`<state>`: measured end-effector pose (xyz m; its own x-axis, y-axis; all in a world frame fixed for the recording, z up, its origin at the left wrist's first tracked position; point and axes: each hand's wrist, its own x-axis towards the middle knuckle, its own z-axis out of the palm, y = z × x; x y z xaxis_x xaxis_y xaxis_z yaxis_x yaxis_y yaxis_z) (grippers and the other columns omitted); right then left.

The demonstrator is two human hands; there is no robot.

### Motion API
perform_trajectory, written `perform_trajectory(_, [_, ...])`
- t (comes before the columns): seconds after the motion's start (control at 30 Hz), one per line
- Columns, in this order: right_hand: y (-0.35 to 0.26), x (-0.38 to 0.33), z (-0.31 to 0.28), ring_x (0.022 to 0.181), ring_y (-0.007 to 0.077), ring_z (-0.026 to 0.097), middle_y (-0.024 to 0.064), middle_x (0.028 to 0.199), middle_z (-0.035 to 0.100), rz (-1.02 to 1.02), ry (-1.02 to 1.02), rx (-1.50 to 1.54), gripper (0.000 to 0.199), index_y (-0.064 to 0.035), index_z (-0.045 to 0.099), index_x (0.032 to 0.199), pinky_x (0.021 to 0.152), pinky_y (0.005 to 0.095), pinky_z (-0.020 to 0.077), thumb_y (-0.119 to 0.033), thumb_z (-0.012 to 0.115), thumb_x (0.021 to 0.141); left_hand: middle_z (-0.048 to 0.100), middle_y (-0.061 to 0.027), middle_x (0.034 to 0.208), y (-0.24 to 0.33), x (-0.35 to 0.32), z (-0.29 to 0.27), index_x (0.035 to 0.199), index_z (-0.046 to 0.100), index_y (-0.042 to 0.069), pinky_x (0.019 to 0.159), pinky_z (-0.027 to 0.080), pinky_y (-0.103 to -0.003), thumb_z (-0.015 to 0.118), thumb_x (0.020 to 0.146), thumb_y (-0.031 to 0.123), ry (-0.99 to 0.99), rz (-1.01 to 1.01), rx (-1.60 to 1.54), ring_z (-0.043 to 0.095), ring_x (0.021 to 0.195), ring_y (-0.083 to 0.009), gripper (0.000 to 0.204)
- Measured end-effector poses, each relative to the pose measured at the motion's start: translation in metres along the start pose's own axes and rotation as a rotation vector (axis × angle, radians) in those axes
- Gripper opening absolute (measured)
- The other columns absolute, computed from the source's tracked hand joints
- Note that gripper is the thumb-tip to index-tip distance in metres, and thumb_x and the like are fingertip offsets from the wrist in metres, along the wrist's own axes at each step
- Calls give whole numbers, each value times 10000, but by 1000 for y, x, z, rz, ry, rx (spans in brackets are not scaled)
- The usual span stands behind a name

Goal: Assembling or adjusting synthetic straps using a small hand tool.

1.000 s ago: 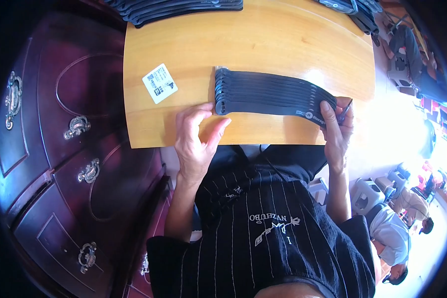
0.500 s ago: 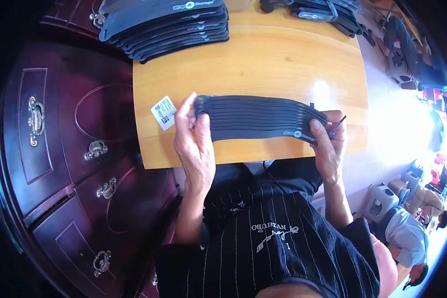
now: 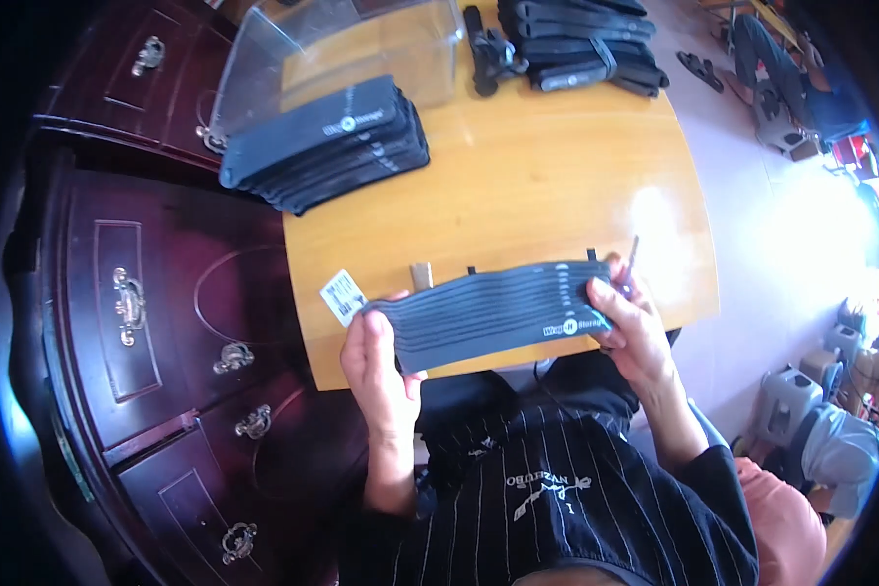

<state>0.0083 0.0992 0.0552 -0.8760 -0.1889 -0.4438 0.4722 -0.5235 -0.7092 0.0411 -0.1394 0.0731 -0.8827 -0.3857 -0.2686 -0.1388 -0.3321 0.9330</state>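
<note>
Between my two hands is a stack of long dark grey fabric strips [image 3: 459,320], layered with their edges stepped and pale print near one end. My left hand [image 3: 373,366] grips the stack's left end, thumb on top. At the other end my right hand [image 3: 635,317] closes around it, thumb over the top face. A thin dark stick-like tool [image 3: 633,256] juts up from behind my right fingers; its lower part is hidden. A white printed tag [image 3: 343,297] shows beside my left fingers. Small dark tabs and a tan tab [image 3: 421,276] poke out past the far edge.
At the far left of the wooden table [image 3: 518,186] lies a pile of similar strips [image 3: 332,146], beside a clear plastic bin [image 3: 361,39]. Bundled dark strips [image 3: 586,49] and a black device [image 3: 493,54] lie at the back. Dark red cabinets [image 3: 166,293] border the left side.
The view has shifted, bringing the bin and back bundles further into sight. Both hands still hold the stack, which sits lower in the picture and now tilts up toward the right, tabs showing.
</note>
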Motion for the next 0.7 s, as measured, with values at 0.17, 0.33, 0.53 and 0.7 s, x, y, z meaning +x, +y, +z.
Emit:
perform_trajectory(0.17, [-24, -3, 15, 520, 4, 430, -12, 787, 579, -115, -150, -438, 181, -83, 489, 974, 427, 161, 303, -189, 626, 921, 590, -28, 759, 10, 12, -8, 1048, 554, 31, 354, 299, -179, 455, 989, 376, 48, 184, 88, 455, 456, -47, 364])
perform_trajectory(0.33, [-45, 17, 57, 549, 9, 455, -23, 747, 567, 33, -185, -380, 198, -77, 534, 943, 470, 149, 328, -236, 647, 907, 636, -39, 799, 32, 32, -20, 1059, 553, 29, 324, 337, -182, 451, 998, 314, -158, -91, -430, 501, 434, -69, 308])
perform_trajectory(0.53, [-64, 69, 104, 573, 22, 468, -45, 694, 542, -66, -226, -581, 228, -84, 587, 927, 496, 163, 350, -273, 698, 864, 633, -58, 822, 84, 68, -42, 1112, 546, 35, 337, 348, -163, 532, 955, 347, -102, -40, 168, 543, 460, -103, 350])
perform_trajectory(0.7, [-77, 113, 130, 664, 29, 526, -16, 766, 620, -711, -303, -807, 269, -54, 679, 992, 576, 185, 410, -249, 744, 819, 620, -122, 1040, 126, 118, -78, 1155, 556, 5, 709, 521, -272, 579, 923, 102, -450, 239, 155, 631, 832, -173, 253])
